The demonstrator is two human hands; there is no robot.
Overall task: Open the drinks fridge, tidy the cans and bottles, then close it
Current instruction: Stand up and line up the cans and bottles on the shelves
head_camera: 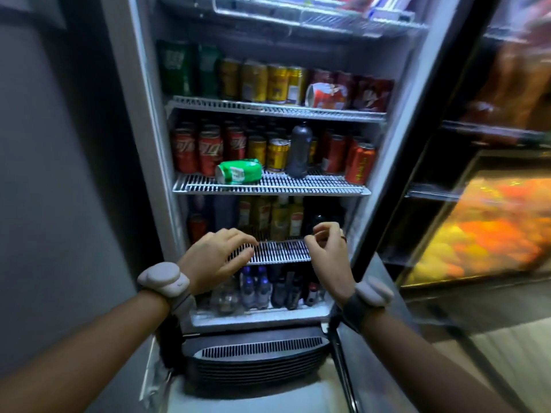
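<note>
The drinks fridge [149, 144] stands open, its glass door [417, 174] swung out to the right. A green can [238, 171] lies on its side at the front of the middle wire shelf [268, 186], beside a dark upright bottle [299, 152]. One shelf up, a red and white can [326, 95] lies tipped over among upright yellow and red cans. My left hand [217, 254] and my right hand [328, 248] hover empty in front of the lower shelf [280, 251], fingers loosely curled and apart.
Green bottles stand at the left of the upper can shelf. Bottles fill the lower shelf and the bottom compartment [262, 290]. A black vent grille [256, 353] sits below. A grey wall [59, 204] is on the left, a second lit display case [492, 219] on the right.
</note>
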